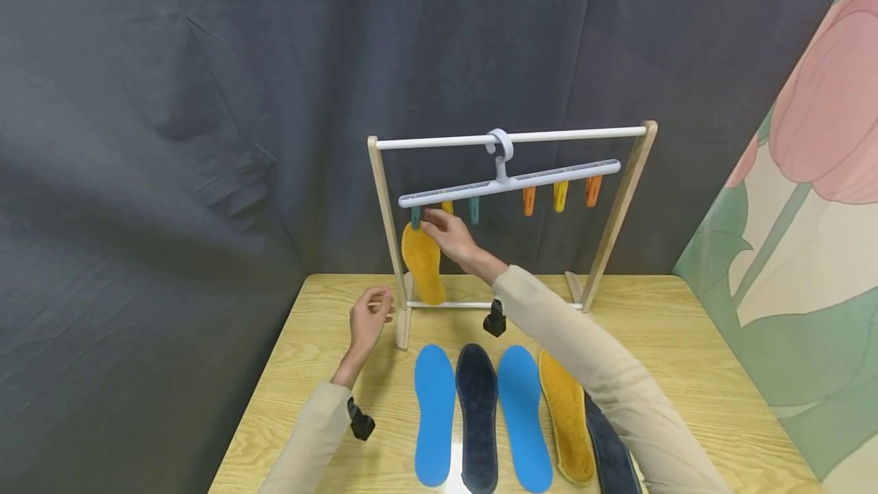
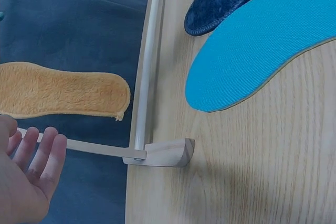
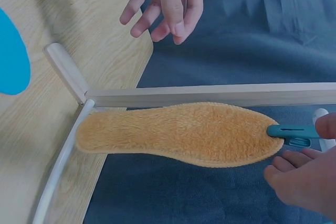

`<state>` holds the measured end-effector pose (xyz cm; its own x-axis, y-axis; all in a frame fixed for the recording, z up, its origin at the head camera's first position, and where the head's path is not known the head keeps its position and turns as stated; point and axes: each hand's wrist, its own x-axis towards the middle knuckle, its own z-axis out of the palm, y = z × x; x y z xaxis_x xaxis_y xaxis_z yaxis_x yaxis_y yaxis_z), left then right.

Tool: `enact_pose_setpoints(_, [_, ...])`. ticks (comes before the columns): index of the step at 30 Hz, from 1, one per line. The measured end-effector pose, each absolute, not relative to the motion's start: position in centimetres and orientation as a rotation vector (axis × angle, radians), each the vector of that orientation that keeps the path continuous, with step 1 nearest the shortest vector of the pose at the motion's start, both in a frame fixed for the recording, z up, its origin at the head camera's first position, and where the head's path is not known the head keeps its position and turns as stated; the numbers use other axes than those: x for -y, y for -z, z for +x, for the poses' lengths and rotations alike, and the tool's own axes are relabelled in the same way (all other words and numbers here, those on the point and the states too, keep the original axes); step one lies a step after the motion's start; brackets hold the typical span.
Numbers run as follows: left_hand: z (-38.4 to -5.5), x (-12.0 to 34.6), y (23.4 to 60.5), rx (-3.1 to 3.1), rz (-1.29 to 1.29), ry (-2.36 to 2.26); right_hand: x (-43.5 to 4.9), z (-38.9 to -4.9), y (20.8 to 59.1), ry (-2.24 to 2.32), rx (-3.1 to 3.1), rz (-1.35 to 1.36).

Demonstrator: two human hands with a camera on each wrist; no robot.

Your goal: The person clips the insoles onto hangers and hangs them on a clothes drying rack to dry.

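Note:
A yellow fuzzy insole (image 1: 422,265) hangs by its wide end from a teal clip (image 3: 294,131) at the left end of the hanger (image 1: 507,184). My right hand (image 1: 450,236) is beside that clip. In the right wrist view, the thumb overlaps the clip's outer end, while the other fingers lie below, apart from the thumb. My left hand (image 1: 370,317) is held in the air by the rack's left post, fingers loosely bent and holding nothing. It also shows in the left wrist view, below the hanging insole (image 2: 63,90).
The hanger hooks over the top bar of a wooden rack (image 1: 380,197). Orange clips (image 1: 529,201) and a yellow clip (image 1: 560,197) hang at its right. On the table (image 1: 329,296) lie a blue insole (image 1: 434,418), a dark insole (image 1: 476,418) and several more, partly behind my right sleeve.

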<state>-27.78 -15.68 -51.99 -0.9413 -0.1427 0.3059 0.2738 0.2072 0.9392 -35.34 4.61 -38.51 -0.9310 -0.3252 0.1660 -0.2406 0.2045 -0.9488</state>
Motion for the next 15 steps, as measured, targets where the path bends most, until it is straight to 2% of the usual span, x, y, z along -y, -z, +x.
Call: enact_pose_setpoints(15, [-27.9, 15.9, 53.1, 2.256, -0.059, 1.768, -6.0, -35.0, 39.4, 1.916, -2.467, -0.561])
